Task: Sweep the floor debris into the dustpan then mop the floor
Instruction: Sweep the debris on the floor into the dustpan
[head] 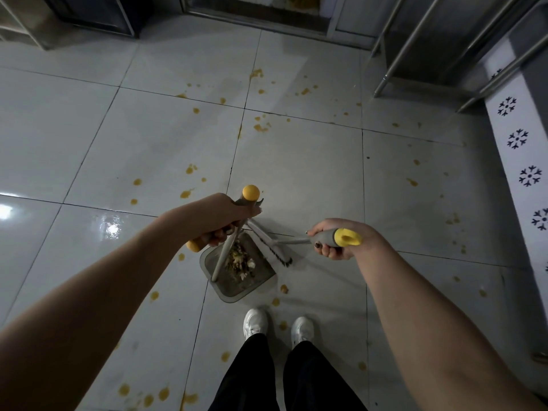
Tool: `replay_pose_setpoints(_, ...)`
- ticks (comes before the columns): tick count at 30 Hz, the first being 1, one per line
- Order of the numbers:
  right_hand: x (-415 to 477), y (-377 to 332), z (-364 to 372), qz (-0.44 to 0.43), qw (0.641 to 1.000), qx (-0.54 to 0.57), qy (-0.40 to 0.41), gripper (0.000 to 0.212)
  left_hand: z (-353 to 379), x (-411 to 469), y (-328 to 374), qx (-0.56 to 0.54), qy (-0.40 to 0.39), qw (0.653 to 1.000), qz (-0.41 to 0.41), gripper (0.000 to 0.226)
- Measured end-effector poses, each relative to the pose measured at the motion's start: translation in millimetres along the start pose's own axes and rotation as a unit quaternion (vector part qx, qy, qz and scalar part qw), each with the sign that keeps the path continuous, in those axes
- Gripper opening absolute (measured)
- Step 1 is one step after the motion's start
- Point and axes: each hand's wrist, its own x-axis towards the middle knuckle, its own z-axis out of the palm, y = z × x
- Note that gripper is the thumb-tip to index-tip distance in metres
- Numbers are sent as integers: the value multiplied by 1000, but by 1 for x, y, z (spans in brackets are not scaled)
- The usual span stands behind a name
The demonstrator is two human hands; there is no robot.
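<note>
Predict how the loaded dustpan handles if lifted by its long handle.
Likely light: the dustpan looks like thin grey plastic with a small debris pile. May swing or tilt, since the left hand grips only the handle top. Loose scraps could slide out its open side.

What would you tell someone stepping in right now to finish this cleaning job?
Left hand: grips the dustpan's long handle.
Right hand: grips the grey-and-yellow end of the broom.
Positions: the dustpan sits on the floor just ahead of the white shoes, with the broom head at its open edge.
Done: a pile of debris lies in the pan.
Left: yellow splatters dot the tiles all around. No mop is in view, and mopping is not yet done.
</note>
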Motion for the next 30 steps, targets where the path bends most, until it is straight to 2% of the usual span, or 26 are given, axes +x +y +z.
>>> replay_pose_setpoints(6,-6,-8,2,-21,1000,8,12,35,-15,-15,-20,-26,-2,1000,-12,56)
replay_pose_setpoints(13,-10,-19,3,-52,999,-3,17,25,-12,-38,-37,-110,19,993,-37,50)
replay_pose_setpoints(18,-16,-38,-7,-60,996,-57,14,29,0,-57,-39,-162,33,984,-63,49)
replay_pose_setpoints(21,-18,-53,-18,-77,992,-96,15,24,11,-65,-34,-172,35,982,-67,50)
replay_pose_setpoints(26,-9,-72,-37,-87,988,-127,-4,13,38,-74,-21,-220,90,966,-99,48)
replay_pose_setpoints(30,8,-85,-59,-86,980,-178,2,17,62,-76,-9,-249,135,952,-114,46)
